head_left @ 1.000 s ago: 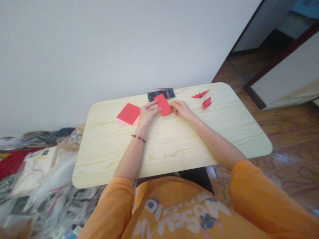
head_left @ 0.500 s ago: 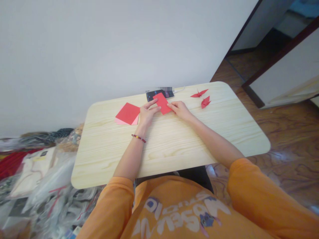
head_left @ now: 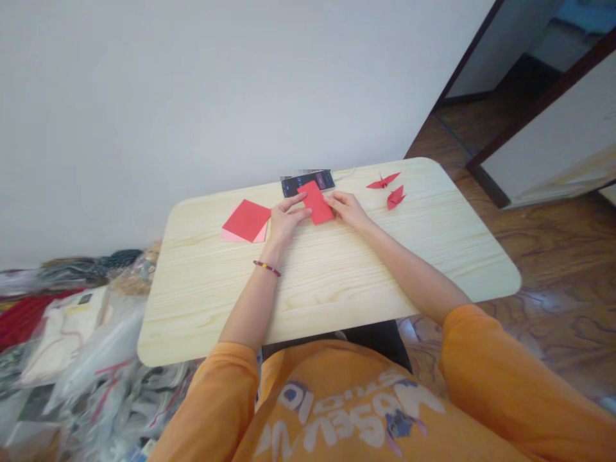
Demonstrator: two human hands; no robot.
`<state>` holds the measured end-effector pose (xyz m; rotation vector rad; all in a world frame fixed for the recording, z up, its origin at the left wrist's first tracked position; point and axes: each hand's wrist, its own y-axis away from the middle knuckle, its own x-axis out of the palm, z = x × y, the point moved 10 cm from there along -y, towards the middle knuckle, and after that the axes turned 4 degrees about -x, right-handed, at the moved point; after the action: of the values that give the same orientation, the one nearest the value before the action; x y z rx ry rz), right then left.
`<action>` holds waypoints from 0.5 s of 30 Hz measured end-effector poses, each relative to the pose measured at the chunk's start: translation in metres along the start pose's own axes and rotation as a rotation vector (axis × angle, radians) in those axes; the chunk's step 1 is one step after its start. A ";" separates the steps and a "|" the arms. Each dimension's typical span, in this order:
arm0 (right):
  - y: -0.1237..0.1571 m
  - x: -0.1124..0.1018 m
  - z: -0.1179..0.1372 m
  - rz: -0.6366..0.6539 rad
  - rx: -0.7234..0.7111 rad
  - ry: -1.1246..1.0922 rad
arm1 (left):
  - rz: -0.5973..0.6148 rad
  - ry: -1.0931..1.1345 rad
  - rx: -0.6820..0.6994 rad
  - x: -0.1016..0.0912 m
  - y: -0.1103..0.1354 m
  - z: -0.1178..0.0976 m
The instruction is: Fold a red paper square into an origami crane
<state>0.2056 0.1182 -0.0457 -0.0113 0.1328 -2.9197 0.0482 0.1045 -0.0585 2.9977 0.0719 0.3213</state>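
A folded red sheet of origami paper (head_left: 316,204), now a narrow rectangle, is between my hands near the back of the table. My left hand (head_left: 285,221) grips its left edge, with the thumb and forefinger spread along it. My right hand (head_left: 347,208) pinches the right edge between thumb and fingers. Just beyond the paper lies a dark phone (head_left: 301,185), partly covered by it. Left of my left hand rests a stack of red and pink paper squares (head_left: 247,220). A red paper crane (head_left: 384,181) and another folded red paper piece (head_left: 396,197) lie to the right.
The pale wooden table (head_left: 327,282) stands against a white wall (head_left: 216,90). A white cable (head_left: 344,174) runs from the phone. Plastic-wrapped bags and clothes (head_left: 96,353) are piled on the floor at left. A doorway and wooden floor (head_left: 548,256) are at right.
The folded red paper has shifted slightly toward me and turned a little more upright. My right fingers have moved slightly up along its right edge. My left hand has barely moved.
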 end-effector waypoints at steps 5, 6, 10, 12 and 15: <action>-0.002 -0.007 -0.007 -0.091 0.040 -0.160 | 0.082 -0.060 -0.016 0.013 0.008 -0.004; -0.002 -0.008 -0.008 -0.097 0.044 -0.172 | 0.083 -0.071 -0.014 0.014 0.009 -0.005; -0.003 -0.009 -0.010 -0.103 0.048 -0.220 | 0.086 -0.114 -0.004 0.014 0.010 -0.008; -0.003 -0.009 -0.010 -0.102 0.053 -0.238 | 0.097 -0.126 0.001 0.014 0.011 -0.009; -0.003 -0.010 -0.012 -0.111 0.069 -0.251 | 0.118 -0.128 0.005 0.016 0.011 -0.009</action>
<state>0.2149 0.1240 -0.0572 -0.3839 -0.0097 -2.9994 0.0617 0.0960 -0.0447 3.0250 -0.1166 0.1397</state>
